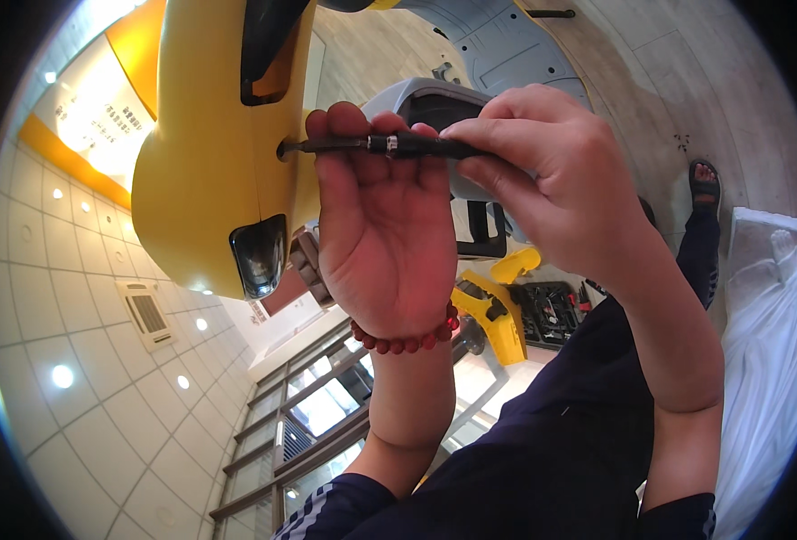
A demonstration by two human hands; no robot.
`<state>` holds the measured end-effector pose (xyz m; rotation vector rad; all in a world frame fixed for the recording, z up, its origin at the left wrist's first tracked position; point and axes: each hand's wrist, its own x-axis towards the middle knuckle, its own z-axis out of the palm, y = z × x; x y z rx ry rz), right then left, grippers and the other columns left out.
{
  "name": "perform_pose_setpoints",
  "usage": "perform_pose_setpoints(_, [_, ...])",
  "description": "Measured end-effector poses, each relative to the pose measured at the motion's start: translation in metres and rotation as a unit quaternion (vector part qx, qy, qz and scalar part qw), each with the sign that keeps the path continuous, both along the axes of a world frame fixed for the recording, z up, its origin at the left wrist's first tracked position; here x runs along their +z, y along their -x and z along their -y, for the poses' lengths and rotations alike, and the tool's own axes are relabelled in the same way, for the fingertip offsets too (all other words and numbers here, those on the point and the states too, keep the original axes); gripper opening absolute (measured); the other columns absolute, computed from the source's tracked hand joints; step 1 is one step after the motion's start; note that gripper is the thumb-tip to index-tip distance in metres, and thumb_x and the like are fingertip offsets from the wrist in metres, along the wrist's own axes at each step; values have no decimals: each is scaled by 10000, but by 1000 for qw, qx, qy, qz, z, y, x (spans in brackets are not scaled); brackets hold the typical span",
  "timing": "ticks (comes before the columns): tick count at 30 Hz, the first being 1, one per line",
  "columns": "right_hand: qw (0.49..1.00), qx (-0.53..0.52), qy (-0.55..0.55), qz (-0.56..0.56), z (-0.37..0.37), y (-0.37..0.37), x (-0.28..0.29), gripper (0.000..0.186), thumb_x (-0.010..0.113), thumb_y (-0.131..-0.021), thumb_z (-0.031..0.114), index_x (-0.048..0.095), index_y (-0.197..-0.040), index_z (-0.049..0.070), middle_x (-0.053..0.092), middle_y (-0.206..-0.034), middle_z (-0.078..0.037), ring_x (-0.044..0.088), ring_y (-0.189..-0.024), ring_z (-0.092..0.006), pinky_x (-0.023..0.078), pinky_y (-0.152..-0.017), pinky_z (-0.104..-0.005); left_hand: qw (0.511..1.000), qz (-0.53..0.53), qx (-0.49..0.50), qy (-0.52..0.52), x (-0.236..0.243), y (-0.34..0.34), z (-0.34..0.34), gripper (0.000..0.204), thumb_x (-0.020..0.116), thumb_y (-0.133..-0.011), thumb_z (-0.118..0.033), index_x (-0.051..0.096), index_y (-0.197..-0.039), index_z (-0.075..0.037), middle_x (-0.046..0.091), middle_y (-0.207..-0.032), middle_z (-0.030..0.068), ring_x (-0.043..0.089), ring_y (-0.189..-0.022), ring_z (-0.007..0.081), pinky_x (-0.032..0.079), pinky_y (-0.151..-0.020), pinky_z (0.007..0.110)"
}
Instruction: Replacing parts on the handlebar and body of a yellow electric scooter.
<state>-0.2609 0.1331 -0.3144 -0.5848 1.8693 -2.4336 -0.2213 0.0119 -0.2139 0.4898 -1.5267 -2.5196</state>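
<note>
Head-worn fisheye view, close on the right grip (556, 171), tilted sideways, ceiling (92, 351) at left, floor (633, 63) at right

Likely a vehicle repair shop or showroom, indoors: yellow bodywork (169, 216) close by; loose yellow panel (505, 335) beside open tool case (537, 337); wood-look floor (637, 99); gridded ceiling (83, 310), round lights (63, 376); framed windows (326, 407).

panel (209, 180) L of L hand (388, 247) | scrwdrvr (407, 146) in R hand (556, 171), tip at panel | tool case (547, 339) btwn forearms (414, 391)
</note>
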Motion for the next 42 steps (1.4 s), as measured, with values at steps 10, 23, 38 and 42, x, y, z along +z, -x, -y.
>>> perform_pose_setpoints(10, [1000,15,19,6,2,3,-3,222,722,-753,1,701,-974,7,607,-833,-101,578,-771,-251,455,-672,-338,999,-20,-37,-12,0,0,3,329,413,-1032,-219,509,-1333,-126,546,-1349,32,504,-1244,247,351,-1103,462])
perform_pose_setpoints(23, [999,19,28,7,4,2,-6,214,724,-756,2,700,-969,-1,610,-836,-102,585,-781,-247,460,-673,-327,999,-20,-31,-23,-1,-1,3,323,417,-1031,-218,522,-1326,-141,525,-1383,37,486,-1271,258,348,-1111,464])
perform_pose_setpoints(38, [995,49,84,15,5,3,-13,189,697,-785,-7,701,-974,4,615,-848,-97,593,-766,-218,465,-668,-302,998,6,-6,56,3,-1,-6,337,396,-1039,-222,502,-1339,-110,526,-1370,80,503,-1255,267,401,-1071,461])
perform_pose_setpoints(42, [976,132,153,75,5,8,-16,161,654,-843,17,680,-999,-16,582,-830,-71,564,-741,-163,444,-658,-270,987,16,-3,158,7,-2,-12,352,394,-1041,-217,484,-1348,-70,525,-1360,129,519,-1237,290,425,-1056,451])
